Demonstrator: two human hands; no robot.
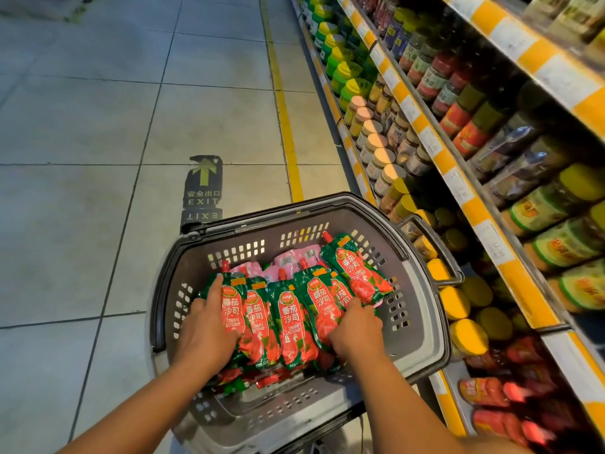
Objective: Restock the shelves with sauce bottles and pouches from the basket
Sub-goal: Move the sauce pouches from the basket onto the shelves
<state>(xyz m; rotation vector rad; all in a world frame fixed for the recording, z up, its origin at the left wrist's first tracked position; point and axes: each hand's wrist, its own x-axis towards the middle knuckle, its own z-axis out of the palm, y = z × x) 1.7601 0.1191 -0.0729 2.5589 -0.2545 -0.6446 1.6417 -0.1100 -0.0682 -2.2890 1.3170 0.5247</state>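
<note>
A grey plastic basket (422, 326) stands on the floor beside the shelves. Inside lie several red and green tomato ketchup pouches (291, 319) with red spouts, and pink pouches (288, 258) show behind them. Both my hands are inside the basket. My left hand (206, 332) grips the left end of the row of pouches, fingers curled round the leftmost one. My right hand (355, 329) grips the right end of the same row. One more ketchup pouch (355, 268) leans against the basket's far right wall.
Shelves (471, 204) with yellow and white price strips run along the right, full of jars and bottles. Red pouches (491, 393) lie on the lowest shelf near the basket. A tiled floor with a yellow line (288, 132) and an exit sticker (203, 188) stretches left.
</note>
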